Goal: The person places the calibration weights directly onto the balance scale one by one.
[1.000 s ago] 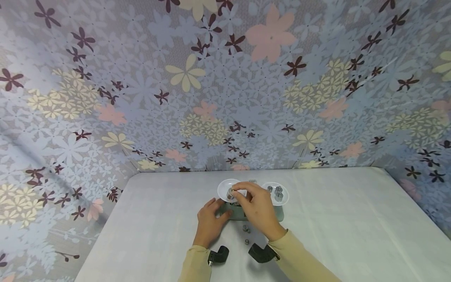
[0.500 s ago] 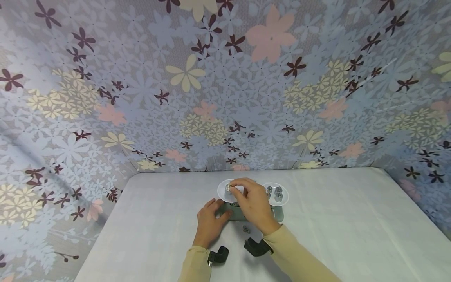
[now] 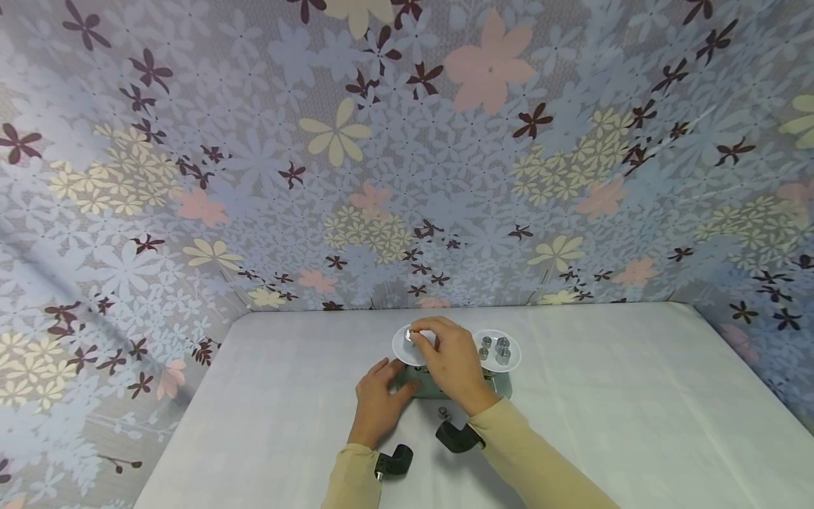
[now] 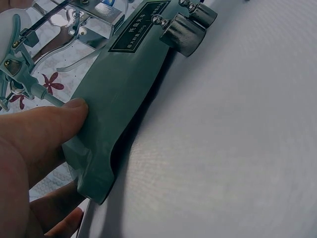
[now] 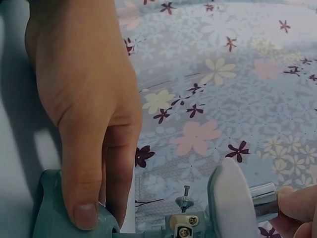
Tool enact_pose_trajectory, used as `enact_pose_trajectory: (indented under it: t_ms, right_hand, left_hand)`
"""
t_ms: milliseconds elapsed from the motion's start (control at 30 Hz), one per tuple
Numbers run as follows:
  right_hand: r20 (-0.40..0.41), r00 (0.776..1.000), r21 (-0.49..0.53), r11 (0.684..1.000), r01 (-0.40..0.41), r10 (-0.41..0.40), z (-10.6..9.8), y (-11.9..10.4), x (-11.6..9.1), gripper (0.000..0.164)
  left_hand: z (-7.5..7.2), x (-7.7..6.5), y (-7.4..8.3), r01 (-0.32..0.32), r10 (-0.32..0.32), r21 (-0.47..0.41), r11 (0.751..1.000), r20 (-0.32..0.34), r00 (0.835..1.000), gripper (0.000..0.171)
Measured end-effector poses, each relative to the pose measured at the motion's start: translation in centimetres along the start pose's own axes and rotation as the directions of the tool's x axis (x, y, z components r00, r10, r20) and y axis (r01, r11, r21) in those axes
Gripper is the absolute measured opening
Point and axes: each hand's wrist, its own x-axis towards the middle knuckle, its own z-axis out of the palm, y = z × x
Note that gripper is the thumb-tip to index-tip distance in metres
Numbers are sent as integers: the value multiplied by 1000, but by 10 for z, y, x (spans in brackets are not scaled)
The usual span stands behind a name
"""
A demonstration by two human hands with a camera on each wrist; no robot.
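Note:
A green balance scale [image 3: 427,385] with two white pans stands on the table. My left hand [image 3: 378,397] holds the left end of its base, thumb [image 4: 74,116] on the near side and fingers behind. Between thumb and fingertips, my right hand [image 3: 454,360] pinches a shiny metal weight [image 5: 265,199] by its top, over the left pan [image 3: 400,352]. The right wrist view shows the weight's lower end at the pan's surface; contact is hard to tell. Several metal weights [image 3: 503,351] stand on the right pan [image 3: 512,363].
In front of the base, more small knobbed weights [image 4: 185,33] stand on the white-covered table [image 3: 286,424]. A black wrist camera [image 3: 459,437] hides part of that area. A floral-patterned wall [image 3: 407,198] rises behind the table.
My right hand has shifted left and slightly farther back, carrying the weight toward the far side of the left pan. More weights on the right pan are uncovered. The left hand has stayed put.

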Motion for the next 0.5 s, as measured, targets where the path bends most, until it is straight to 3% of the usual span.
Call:
enact_pose_trajectory:
  t_ms: [500]
  right_hand:
    - [30, 999, -50, 999, 21, -19, 5, 1, 4, 12]
  left_hand:
    - [0, 0, -1, 8, -8, 7, 1000, 11, 1000, 45]
